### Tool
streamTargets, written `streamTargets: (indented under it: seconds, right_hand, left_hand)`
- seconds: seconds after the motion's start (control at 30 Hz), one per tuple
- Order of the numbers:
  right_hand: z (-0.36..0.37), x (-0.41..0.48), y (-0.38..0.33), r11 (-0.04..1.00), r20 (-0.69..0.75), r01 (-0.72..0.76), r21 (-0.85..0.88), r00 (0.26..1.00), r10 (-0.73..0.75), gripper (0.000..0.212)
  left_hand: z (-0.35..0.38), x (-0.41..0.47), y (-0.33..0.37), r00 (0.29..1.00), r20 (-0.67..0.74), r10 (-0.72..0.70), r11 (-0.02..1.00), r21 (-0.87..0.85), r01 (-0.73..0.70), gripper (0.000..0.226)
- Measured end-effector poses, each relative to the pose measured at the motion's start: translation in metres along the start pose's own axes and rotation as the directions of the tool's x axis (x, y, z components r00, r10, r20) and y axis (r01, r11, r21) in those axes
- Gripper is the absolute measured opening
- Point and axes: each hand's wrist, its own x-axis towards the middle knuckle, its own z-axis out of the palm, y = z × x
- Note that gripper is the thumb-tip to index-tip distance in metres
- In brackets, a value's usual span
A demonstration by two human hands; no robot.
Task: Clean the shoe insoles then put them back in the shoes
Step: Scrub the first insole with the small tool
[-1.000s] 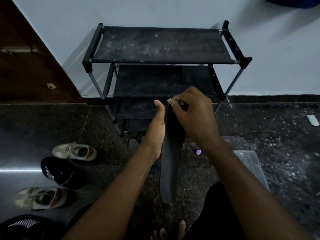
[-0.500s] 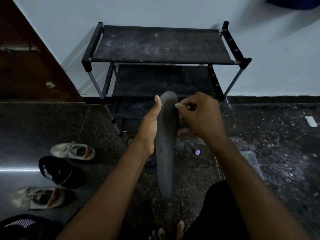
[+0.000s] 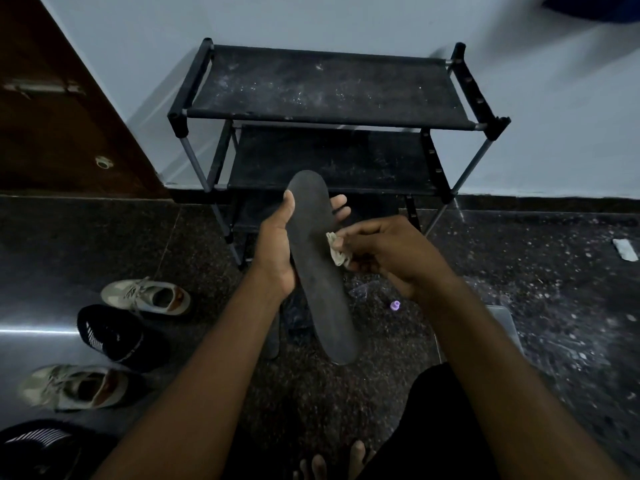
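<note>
At the far left a brown wooden door (image 3: 52, 116) meets the pale wall. Below it, on the dark speckled stone floor (image 3: 536, 289), four shoes lie in a loose column. A beige lace-up sneaker (image 3: 149, 297) is farthest from the person, with a black knit shoe with white stripes (image 3: 110, 332) just beside it. A second beige sneaker (image 3: 72, 388) lies nearer, and another black striped shoe (image 3: 38, 445) is cut off by the bottom-left corner.

In the middle, against the wall, stands a black fabric-shelved shoe rack (image 3: 325, 88) on metal tubes, its top shelf dusty. In front of it the left hand (image 3: 277, 251) holds a long dark grey insole (image 3: 322, 271) in the air above the floor, toe end pointing away and heel end toward the person. Its grip is closed round the insole, with the thumb on the left edge near the toe and the fingertips showing past the right edge. A dark flat strip (image 3: 273, 337) lies on the floor under that forearm, too dim to identify. Bare toes (image 3: 332, 465) show at the bottom edge.

The right hand (image 3: 391, 251) pinches a small crumpled off-white cloth (image 3: 336, 249) in a narrow grip, and the cloth touches the insole's right edge about halfway along. Right of the insole a small purple object (image 3: 394, 305) lies on the floor. A clear plastic box (image 3: 498, 327) sits partly hidden behind the right forearm, and a white scrap (image 3: 625, 249) lies at the far right.
</note>
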Motion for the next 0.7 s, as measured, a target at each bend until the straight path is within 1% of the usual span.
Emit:
streamTargets:
  seconds: [0.13, 0.3, 0.37, 0.43, 0.57, 0.63, 0.7]
  right_hand:
    - [0.001, 0.003, 0.002, 0.999, -0.003, -0.017, 0.040, 1.000, 0.018, 0.004]
    - [0.000, 0.005, 0.003, 0.998, -0.070, 0.017, 0.064, 0.997, -0.012, 0.005]
    - [-0.003, 0.005, 0.002, 0.996, -0.120, 0.034, 0.081, 0.993, -0.024, 0.005]
    - [-0.009, 0.006, 0.001, 0.991, -0.162, 0.058, 0.117, 0.986, -0.039, 0.006]
    - [-0.022, 0.007, 0.000, 0.988, -0.230, 0.086, 0.127, 0.972, -0.055, 0.005]
    - [-0.030, 0.008, 0.000, 0.991, -0.253, 0.073, 0.110, 0.966, -0.043, 0.006]
    - [-0.038, 0.010, 0.003, 0.993, -0.251, 0.047, 0.106, 0.968, -0.019, 0.006]
  left_hand:
    - [-0.001, 0.002, 0.000, 1.000, 0.023, 0.014, 1.000, -0.007, -0.014, 0.066]
    - [0.001, 0.001, 0.000, 1.000, 0.005, -0.002, 0.998, 0.069, 0.002, 0.067]
    - [0.001, 0.001, -0.001, 1.000, 0.003, -0.005, 0.994, 0.113, 0.005, 0.060]
    - [0.004, 0.003, -0.004, 1.000, -0.016, 0.021, 0.976, 0.217, -0.017, 0.049]
    - [0.007, 0.007, -0.015, 0.990, -0.128, 0.054, 0.923, 0.384, -0.001, 0.026]
    - [0.006, 0.008, -0.019, 0.991, -0.125, 0.058, 0.885, 0.466, 0.007, 0.019]
    - [0.005, 0.009, -0.023, 0.993, -0.100, 0.064, 0.856, 0.518, -0.003, 0.018]
